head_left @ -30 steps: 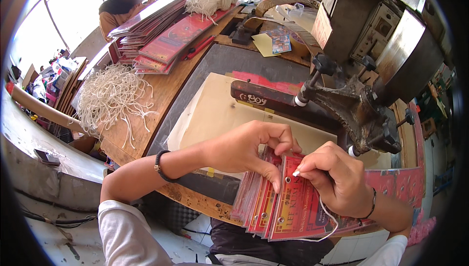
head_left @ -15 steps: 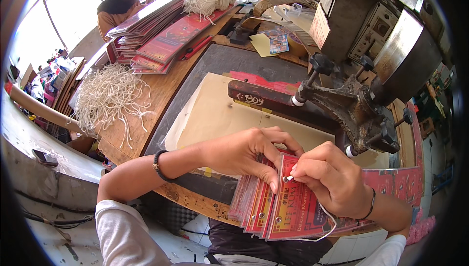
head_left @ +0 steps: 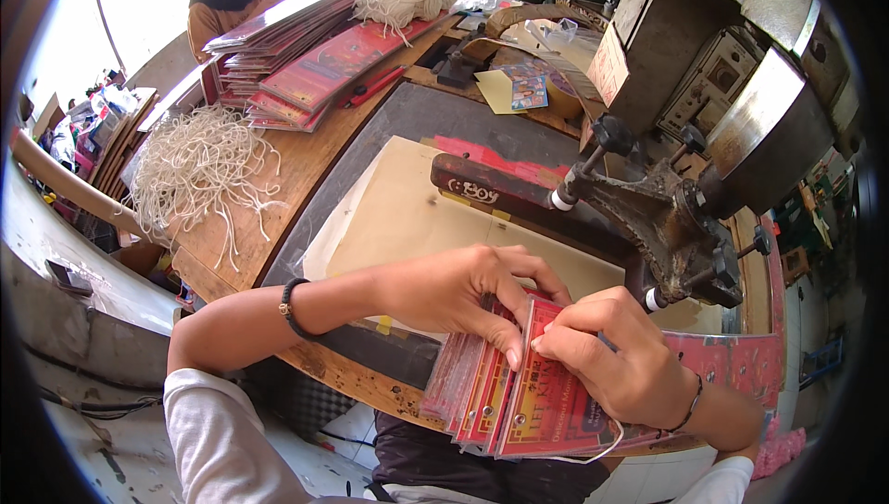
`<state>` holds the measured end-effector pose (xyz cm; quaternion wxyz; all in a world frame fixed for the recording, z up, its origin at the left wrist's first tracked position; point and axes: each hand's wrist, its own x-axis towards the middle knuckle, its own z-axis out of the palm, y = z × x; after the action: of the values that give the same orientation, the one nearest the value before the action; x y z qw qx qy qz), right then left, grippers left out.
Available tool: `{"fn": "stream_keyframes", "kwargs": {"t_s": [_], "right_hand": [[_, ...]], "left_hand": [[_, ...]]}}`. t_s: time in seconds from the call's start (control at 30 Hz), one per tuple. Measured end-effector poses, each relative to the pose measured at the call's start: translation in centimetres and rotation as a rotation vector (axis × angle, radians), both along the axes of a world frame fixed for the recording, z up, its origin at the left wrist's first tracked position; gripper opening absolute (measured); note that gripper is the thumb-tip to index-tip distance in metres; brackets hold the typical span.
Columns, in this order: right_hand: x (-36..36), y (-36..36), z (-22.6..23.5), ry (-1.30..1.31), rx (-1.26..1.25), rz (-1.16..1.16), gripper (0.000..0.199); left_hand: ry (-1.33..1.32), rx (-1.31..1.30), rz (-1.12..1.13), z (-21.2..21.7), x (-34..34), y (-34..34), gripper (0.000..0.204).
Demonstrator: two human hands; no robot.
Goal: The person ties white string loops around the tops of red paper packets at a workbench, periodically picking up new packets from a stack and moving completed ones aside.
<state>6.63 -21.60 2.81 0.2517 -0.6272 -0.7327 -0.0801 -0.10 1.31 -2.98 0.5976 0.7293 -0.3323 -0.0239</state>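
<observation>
At the near edge of the table, my left hand (head_left: 468,296) is closed on a fanned stack of red, plastic-covered cards (head_left: 454,379), its thumb lying on the front card. That front card (head_left: 546,416) is red with a yellow band and has a metal eyelet near its top. Over the eyelet, my right hand (head_left: 607,356) pinches a white cord, with thumb and fingertips hiding its tip. The rest of the cord (head_left: 607,448) loops out below the right hand and runs behind the card's lower edge. Eyelets also show on the cards behind.
A heavy press (head_left: 667,212) with black knobs stands at the right over a tan sheet (head_left: 389,203). Loose white cords (head_left: 199,180) lie at the left. Behind them are stacked red panels (head_left: 324,78) topped by a cord bundle (head_left: 403,0), and a red cutter (head_left: 378,86). Two people sit beyond.
My right fingertips have closed over the eyelet and now cover the cord's tip, which showed there before. The view has shifted slightly.
</observation>
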Motion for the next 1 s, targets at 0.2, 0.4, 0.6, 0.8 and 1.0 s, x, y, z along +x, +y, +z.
{"fn": "stream_keyframes", "kwargs": {"t_s": [0.2, 0.4, 0.6, 0.8, 1.0], "right_hand": [[0.4, 0.2, 0.0, 0.028, 0.026, 0.05, 0.035], [0.2, -0.2, -0.2, 0.011, 0.013, 0.028, 0.035], [0.2, 0.1, -0.4, 0.03, 0.038, 0.031, 0.036], [0.6, 0.1, -0.5, 0.099, 0.042, 0.03, 0.035], [0.7, 0.5, -0.8, 0.248, 0.037, 0.065, 0.028]], "left_hand": [[-0.024, -0.016, -0.027, -0.3, 0.1, 0.2, 0.026], [-0.067, 0.03, -0.1, 0.4, 0.2, 0.8, 0.017], [-0.04, 0.043, -0.084, 0.3, 0.2, 0.8, 0.015], [-0.046, 0.015, -0.051, 0.0, 0.1, 0.6, 0.013], [0.059, -0.148, -0.095, 0.1, 0.4, 1.7, 0.008]]}}
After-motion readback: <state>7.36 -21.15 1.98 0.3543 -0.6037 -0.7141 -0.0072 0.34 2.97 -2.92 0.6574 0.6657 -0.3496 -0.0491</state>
